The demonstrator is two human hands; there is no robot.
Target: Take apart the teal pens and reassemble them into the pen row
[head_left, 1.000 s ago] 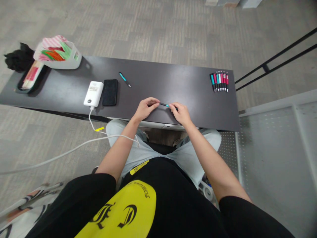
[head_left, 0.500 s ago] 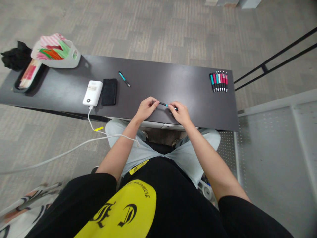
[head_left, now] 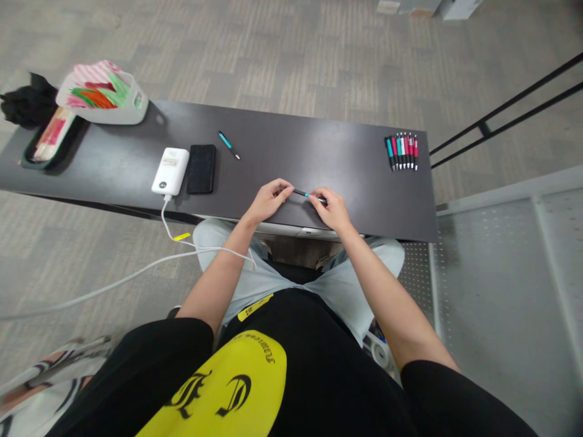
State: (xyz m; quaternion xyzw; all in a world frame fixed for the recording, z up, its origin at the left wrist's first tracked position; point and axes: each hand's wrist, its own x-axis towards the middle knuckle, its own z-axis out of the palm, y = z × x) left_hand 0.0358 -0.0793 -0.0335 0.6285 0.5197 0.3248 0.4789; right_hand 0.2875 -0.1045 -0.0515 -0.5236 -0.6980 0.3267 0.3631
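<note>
A black and teal pen spans the gap between my two hands, just above the near part of the dark table. My left hand pinches its black end between thumb and fingers. At the other end, my right hand is closed on the teal part, its fingers hiding some of the barrel. Another teal and black pen lies by itself farther back, to the left of my hands. Toward the right end of the table, several pens in teal, red and white lie side by side.
Left of my hands are a black phone and a white power bank with a white cable crossing my left forearm. A white basket and a black tray stand at the far left. A metal panel is on the right.
Both hands keep their hold on the pen in nearly the same place. My right fingers have shifted very slightly on it. The other things lie as before.
</note>
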